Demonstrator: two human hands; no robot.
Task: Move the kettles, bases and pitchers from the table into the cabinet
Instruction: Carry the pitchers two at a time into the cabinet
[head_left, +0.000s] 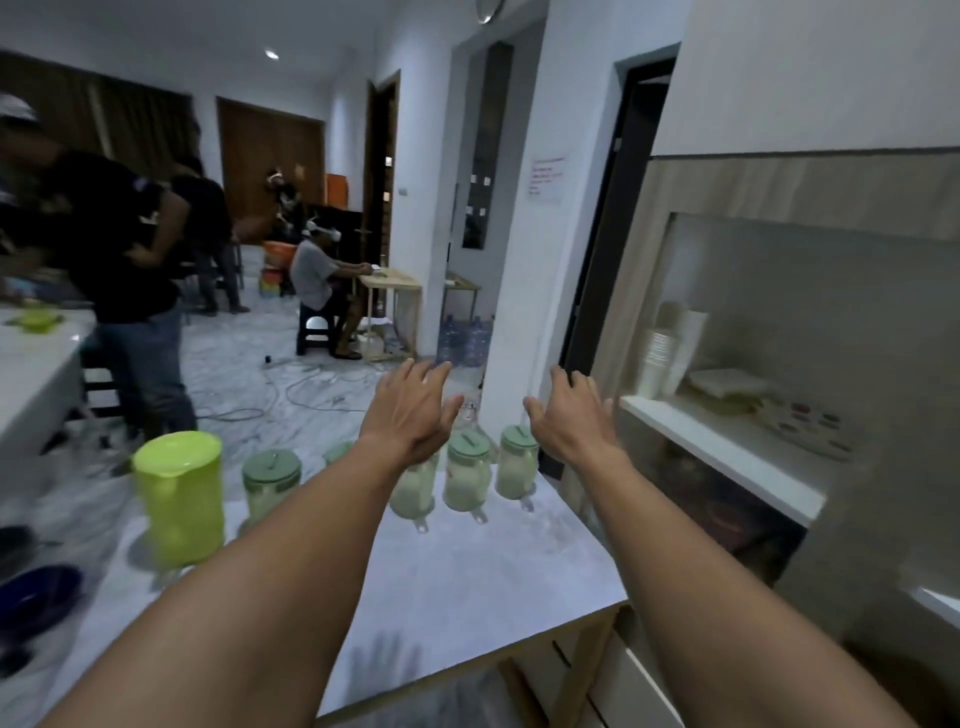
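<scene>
A lime-green pitcher (179, 496) stands at the left of the white table (467, 587). Several clear pitchers with pale green lids stand in a row along the table's far edge, among them one (270, 491) beside the lime one, one (467, 475) between my hands and one (517, 462) furthest right. My left hand (413, 410) and my right hand (571, 415) both reach forward above that row with fingers spread, holding nothing. My left wrist covers part of one pitcher (413, 491). The cabinet (727, 452) stands open at the right.
The cabinet's white shelf holds stacked paper cups (662, 353) and a flat box (730, 382). Dark pans (36, 597) lie at the lower left. People stand and sit across the room at the left, with cables on the floor. Water bottles (465, 338) stand by the wall.
</scene>
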